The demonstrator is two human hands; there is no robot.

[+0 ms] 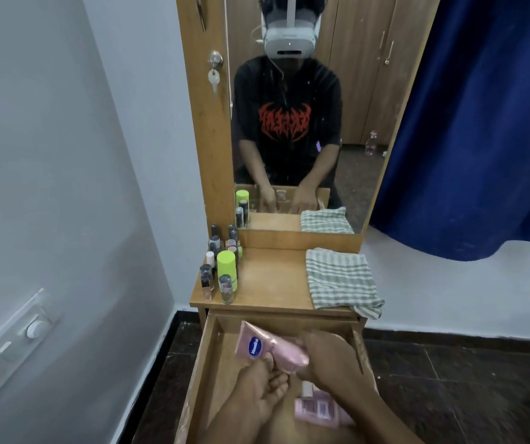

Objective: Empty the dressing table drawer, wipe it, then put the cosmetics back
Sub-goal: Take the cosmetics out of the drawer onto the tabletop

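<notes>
Both hands work inside the open drawer (212, 357) of the dressing table. The right hand (327, 357) has its fingers closed around the right end of a pink Vaseline tube (268, 347), which lies tilted across the drawer with its blue label facing up. The left hand (265, 395) is turned palm up beneath the tube, fingers loosely curled and slightly apart, their tips touching the tube's lower edge. Nearer in the drawer, partly hidden by the right forearm, lies a second pink tube (319, 410). On the counter (273, 277), at far left, stand several nail polish bottles (215, 248) and a container with a lime-green cap (226, 262). A striped cloth (340, 277) lies folded at the counter's right, one corner hanging over the near edge. Both forearms enter from the near edge, the right one crossing diagonally.
</notes>
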